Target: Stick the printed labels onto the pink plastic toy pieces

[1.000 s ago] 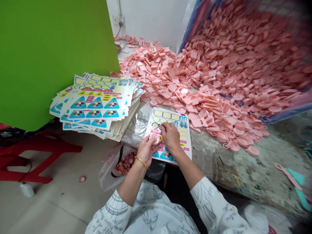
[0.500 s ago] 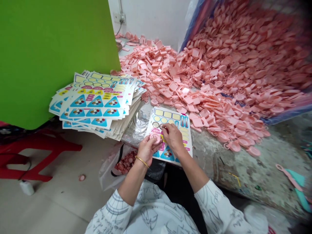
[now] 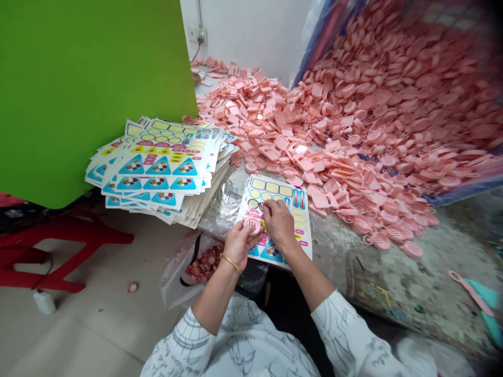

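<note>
A round pink plastic piece with slots [image 3: 252,225] is pinched between the thumb and fingers of my left hand [image 3: 236,245], just over a sticker sheet [image 3: 271,187]. The sheet lies flat at the table's front edge, printed with yellow shapes, pink pieces and blue triangles. My right hand [image 3: 280,224] rests on the middle of it, thumb and forefinger pressed together beside a row of round stickers. Whatever is between those fingertips is too small and covered to make out.
A thick stack of sticker sheets [image 3: 157,167] stands at left beside a green panel [image 3: 94,94]. Loose pink pieces [image 3: 275,125] cover the back of the table, spilling from a lined container [image 3: 393,104]. A bag of pink pieces [image 3: 206,262] hangs below. A red stool [image 3: 94,235] stands left.
The whole view has shifted slightly. My left hand still holds the round pink piece, and my right fingertips stay near the round stickers with little visible movement.
</note>
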`<state>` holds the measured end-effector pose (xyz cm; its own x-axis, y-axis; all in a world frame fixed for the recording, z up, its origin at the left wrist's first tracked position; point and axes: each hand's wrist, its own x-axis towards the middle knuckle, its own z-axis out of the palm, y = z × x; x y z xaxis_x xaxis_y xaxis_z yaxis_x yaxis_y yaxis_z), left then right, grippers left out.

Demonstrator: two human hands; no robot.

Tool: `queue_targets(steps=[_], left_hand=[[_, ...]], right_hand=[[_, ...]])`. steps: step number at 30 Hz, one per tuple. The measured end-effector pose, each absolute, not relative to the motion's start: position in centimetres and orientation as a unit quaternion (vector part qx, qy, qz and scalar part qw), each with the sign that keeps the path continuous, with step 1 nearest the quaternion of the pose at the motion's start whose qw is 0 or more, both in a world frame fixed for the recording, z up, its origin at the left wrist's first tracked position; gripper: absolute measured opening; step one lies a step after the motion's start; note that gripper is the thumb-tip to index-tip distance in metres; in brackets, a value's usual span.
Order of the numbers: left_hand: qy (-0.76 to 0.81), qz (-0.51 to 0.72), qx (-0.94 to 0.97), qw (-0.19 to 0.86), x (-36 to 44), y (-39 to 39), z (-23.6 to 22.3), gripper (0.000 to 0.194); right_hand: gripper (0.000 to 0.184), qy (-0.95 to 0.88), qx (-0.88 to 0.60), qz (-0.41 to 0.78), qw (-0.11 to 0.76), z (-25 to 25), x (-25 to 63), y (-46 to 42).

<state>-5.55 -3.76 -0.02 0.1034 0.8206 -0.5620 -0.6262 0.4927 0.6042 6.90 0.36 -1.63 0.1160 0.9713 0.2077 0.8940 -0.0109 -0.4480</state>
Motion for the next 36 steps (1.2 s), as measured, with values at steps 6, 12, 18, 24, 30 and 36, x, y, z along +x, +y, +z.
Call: queue_targets(steps=[6, 12, 18, 24, 30, 36], left_hand=[[0.454, 0.489, 0.111, 0.736, -5.55, -3.71, -0.21, 0.016], [0.454, 0.486, 0.115, 0.737, -5.58, -3.75, -0.11, 0.017], [0.457, 0.486, 0.116, 0.736, -5.56, -3.81, -0.02, 0.015], [0.453, 0.487, 0.112, 0.738, -5.5, -3.78, -0.06, 0.016], [0.453, 0.486, 0.113, 0.738, -5.53, -3.73, -0.19, 0.016], [0.455, 0.483, 0.124, 0.738, -5.59, -3.76, -0.11, 0.014]], right_hand=[[0.021, -0.654, -0.692, 0.127, 0.277, -1.61, 7.24, 0.07], [0.019, -0.653, -0.687, 0.149, 0.283, -1.28, 7.3, 0.09], [0.021, -0.65, -0.703, 0.11, 0.265, -1.14, 7.23, 0.5], [0.021, -0.652, -0.703, 0.117, 0.259, -1.38, 7.25, 0.53], [0.019, -0.644, -0.695, 0.157, 0.278, -1.34, 7.47, 0.21], [0.017, -0.611, -0.729, 0.168, 0.26, -1.08, 7.02, 0.72]])
